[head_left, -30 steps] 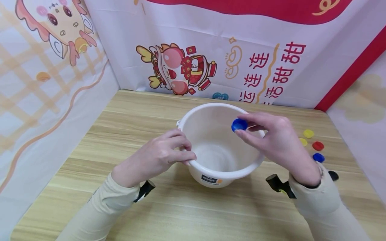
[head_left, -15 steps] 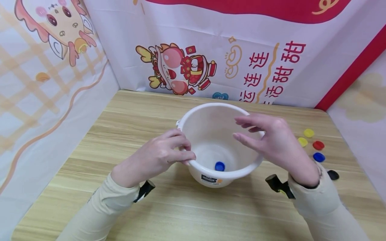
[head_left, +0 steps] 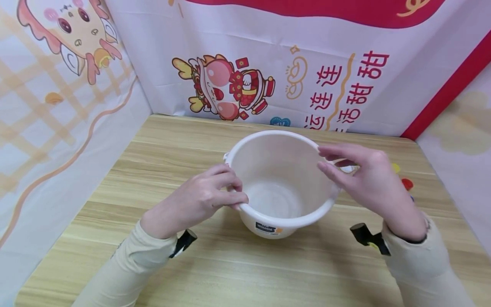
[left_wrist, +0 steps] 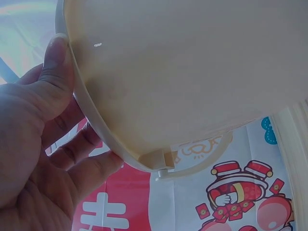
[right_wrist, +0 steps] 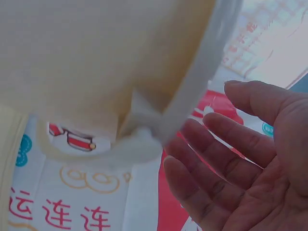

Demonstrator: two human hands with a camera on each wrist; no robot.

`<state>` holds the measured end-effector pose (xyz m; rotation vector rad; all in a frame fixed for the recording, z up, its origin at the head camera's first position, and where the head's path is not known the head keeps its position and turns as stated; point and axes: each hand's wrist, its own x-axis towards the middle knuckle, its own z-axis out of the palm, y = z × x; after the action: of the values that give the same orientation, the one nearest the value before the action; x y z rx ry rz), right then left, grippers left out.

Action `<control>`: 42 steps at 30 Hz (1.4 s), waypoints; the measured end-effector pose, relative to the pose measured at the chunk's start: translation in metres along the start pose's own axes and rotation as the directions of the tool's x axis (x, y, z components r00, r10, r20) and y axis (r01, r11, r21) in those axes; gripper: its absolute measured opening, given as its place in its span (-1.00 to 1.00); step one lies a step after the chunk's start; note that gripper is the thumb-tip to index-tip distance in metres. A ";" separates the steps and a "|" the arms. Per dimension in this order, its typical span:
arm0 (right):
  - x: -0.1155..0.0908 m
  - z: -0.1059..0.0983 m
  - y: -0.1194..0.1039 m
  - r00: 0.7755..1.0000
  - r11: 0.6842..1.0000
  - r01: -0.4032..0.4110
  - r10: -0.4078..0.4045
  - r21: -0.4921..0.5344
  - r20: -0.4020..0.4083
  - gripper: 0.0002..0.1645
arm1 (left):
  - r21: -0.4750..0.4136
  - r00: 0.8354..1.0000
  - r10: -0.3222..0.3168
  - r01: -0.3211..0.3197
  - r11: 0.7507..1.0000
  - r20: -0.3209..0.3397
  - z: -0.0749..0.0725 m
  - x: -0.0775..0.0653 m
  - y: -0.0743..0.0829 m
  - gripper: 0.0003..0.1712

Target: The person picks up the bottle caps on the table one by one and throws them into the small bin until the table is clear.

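Observation:
A white plastic bucket (head_left: pixel 268 162) stands upright on the wooden table. My left hand (head_left: pixel 199 196) grips its left rim; in the left wrist view the thumb (left_wrist: pixel 57 57) lies over the rim and the fingers curl round the outside. My right hand (head_left: pixel 368 179) is at the bucket's right rim with nothing in it. In the right wrist view its fingers (right_wrist: pixel 211 168) are loosely spread beside the rim, apparently apart from it. No blue cap shows on the visible part of the bucket's floor; the near wall hides some of it.
Right of the bucket, partly behind my right hand, lie a yellow cap (head_left: pixel 396 167), a red cap (head_left: pixel 407 184) and a sliver of blue. The bucket's handle (left_wrist: pixel 197 166) hangs at its far side. Printed cloth walls (head_left: pixel 215 34) border the table (head_left: pixel 153 149).
My right hand let go of a blue bottle cap, which dropped into the bucket and is now out of sight. That hand has since moved right to the rim. The left hand stayed put.

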<state>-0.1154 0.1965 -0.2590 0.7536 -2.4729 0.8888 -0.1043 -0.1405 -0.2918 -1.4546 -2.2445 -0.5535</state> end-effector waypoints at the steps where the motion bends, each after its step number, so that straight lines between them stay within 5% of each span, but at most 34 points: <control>1: -0.002 -0.002 0.002 1.000 1.000 -0.004 0.004 -0.006 -0.012 -0.57 | 0.001 1.000 0.003 -0.003 1.000 -0.002 0.000 0.000 0.000 -0.71; 8: -0.021 -0.018 0.027 0.995 0.998 -0.050 0.047 -0.031 -0.082 -0.57 | -0.005 1.000 0.012 -0.012 1.000 -0.010 0.001 0.000 -0.001 -0.71; 12: -0.039 -0.030 0.045 0.982 0.982 -0.172 0.164 -0.081 -0.094 -0.60 | -0.014 1.000 0.002 -0.002 1.000 -0.004 0.001 0.001 0.000 -0.71; 16: -0.060 -0.042 0.065 0.946 0.936 -0.322 0.314 -0.142 -0.079 -0.61 | -0.019 1.000 -0.001 0.001 1.000 -0.003 0.002 0.001 0.000 -0.70; 22: -0.095 -0.053 0.104 0.899 0.873 -0.436 0.435 -0.220 -0.055 -0.60 | -0.021 1.000 0.017 -0.017 1.000 -0.016 0.002 0.001 -0.001 -0.72; 25: -0.112 -0.056 0.125 0.855 0.824 -0.507 0.519 -0.254 -0.021 -0.52 | -0.022 1.000 0.022 -0.022 1.000 -0.019 0.002 0.001 -0.001 -0.74; 40: -0.175 -0.061 0.212 0.760 0.709 -0.592 0.649 -0.383 0.026 -0.48 | -0.004 1.000 0.019 -0.019 1.000 -0.016 0.003 0.000 -0.003 -0.67; 42: -0.182 -0.063 0.221 0.735 0.688 -0.613 0.677 -0.387 0.040 -0.45 | -0.004 1.000 0.023 -0.023 1.000 -0.018 0.003 0.000 -0.003 -0.66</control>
<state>-0.0973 0.4461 -0.4110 -0.2229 -3.0009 0.5559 -0.1071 -0.1397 -0.2950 -1.4694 -2.2117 -0.5618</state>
